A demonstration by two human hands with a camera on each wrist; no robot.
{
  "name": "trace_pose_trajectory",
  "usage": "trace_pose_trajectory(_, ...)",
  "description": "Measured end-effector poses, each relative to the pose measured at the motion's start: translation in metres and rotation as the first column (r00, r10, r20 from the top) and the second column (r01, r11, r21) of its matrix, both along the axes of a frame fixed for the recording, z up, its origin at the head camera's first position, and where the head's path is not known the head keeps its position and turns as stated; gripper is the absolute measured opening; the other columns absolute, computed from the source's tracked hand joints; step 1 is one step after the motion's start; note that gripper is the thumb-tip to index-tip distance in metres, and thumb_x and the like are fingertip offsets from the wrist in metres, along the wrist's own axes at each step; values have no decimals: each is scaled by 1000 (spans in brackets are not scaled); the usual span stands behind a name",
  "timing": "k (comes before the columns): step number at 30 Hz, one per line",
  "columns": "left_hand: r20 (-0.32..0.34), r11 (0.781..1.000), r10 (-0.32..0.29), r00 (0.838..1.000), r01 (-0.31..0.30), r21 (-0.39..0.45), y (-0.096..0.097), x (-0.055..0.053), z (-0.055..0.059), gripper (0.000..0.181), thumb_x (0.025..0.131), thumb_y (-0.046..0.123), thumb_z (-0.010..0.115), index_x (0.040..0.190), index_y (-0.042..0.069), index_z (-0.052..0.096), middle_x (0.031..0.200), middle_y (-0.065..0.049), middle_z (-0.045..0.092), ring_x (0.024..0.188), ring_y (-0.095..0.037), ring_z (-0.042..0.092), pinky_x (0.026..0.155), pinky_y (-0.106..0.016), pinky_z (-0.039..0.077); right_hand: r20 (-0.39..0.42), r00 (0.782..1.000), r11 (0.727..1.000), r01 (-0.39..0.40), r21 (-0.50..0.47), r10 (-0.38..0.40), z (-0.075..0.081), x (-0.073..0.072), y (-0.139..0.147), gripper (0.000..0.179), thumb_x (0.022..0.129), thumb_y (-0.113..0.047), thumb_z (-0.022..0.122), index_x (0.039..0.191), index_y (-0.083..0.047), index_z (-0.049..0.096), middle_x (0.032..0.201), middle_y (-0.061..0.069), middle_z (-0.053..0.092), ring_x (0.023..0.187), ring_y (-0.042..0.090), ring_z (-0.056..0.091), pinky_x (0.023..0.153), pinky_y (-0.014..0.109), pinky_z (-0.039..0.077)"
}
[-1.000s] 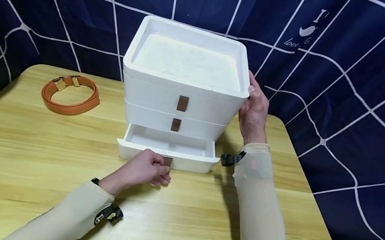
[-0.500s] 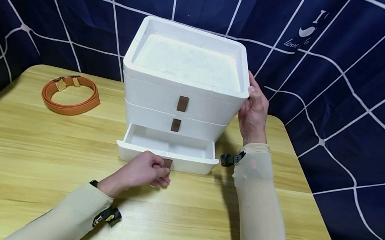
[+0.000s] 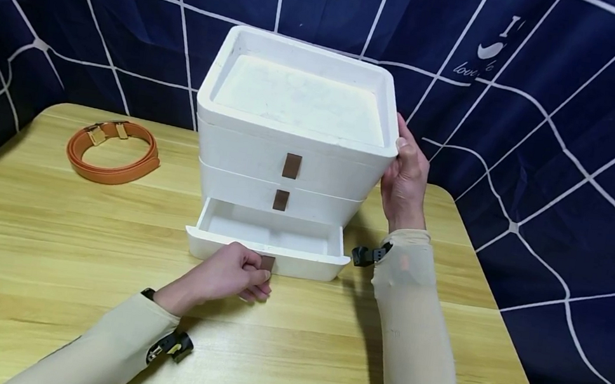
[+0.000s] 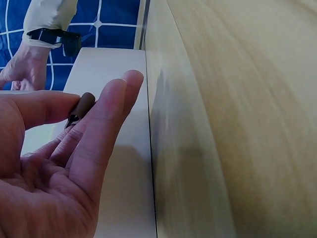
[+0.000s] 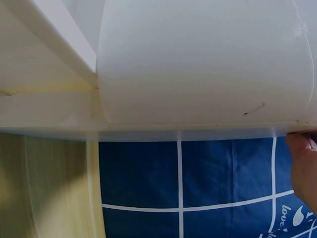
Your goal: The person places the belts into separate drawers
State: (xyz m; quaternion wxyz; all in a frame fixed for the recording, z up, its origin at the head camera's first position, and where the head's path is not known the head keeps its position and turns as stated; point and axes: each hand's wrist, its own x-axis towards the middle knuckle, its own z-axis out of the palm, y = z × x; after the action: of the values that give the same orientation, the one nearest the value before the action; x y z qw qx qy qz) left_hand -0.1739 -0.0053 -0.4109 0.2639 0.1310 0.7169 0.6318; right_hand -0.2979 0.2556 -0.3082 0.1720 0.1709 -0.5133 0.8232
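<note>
A white three-drawer storage box (image 3: 287,170) stands at the back of the table, with a shallow recessed tray on top. Its bottom drawer (image 3: 274,229) is pulled out and bare inside; the two upper drawers are closed. My left hand (image 3: 231,272) pinches the brown pull tab (image 4: 84,106) of that drawer between thumb and index finger, other fingers extended below. My right hand (image 3: 405,181) holds the box by its right side near the top rim, thumb at the front corner and fingers behind. In the right wrist view only part of this hand shows, at the right edge.
A coiled orange belt (image 3: 113,152) with a gold buckle lies on the wooden table (image 3: 77,240) left of the box. Behind and to the right hangs a dark blue curtain (image 3: 331,3) with white grid lines. Each wrist carries a small black camera.
The bottom drawer has slid out slightly toward me, with my left hand still on its tab. My right hand has stayed in place on the box.
</note>
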Motion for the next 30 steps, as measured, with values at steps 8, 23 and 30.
trace_pose_trajectory(8, -7, 1000, -5, 1000, 5, 3, 0, 0, 0, 20, 96, -3, 55, 77, -8, 55, 81, -20, 70, 78, -32, 71, 69, -39, 64, 0, 1000, 1000, -14, -9, 14, 0, 0, 1, 56, 89, -12, 50, 143, 4, 45, 144, 18, 47, 123, 26, 51, 100, 28, 50)
trace_pose_trajectory(23, -29, 999, -34, 999, 34, -10, -2, 1, 0, 21, 97, -1, 54, 77, -8, 56, 82, -19, 70, 78, -30, 71, 70, -37, 63, -6, 1000, 999, 26, 42, -26, -1, -1, 0, 55, 89, -15, 51, 142, 1, 48, 143, 16, 50, 123, 26, 52, 100, 28, 50)
trace_pose_trajectory(30, -26, 999, -40, 999, 40, -10, -3, 1, -1, 21, 97, -1, 54, 78, -8, 57, 82, -18, 70, 79, -30, 71, 71, -37, 63, 10, 1000, 999, 21, 24, -22, 0, 0, 0, 56, 88, -14, 51, 142, 2, 49, 143, 16, 49, 124, 27, 51, 102, 29, 49)
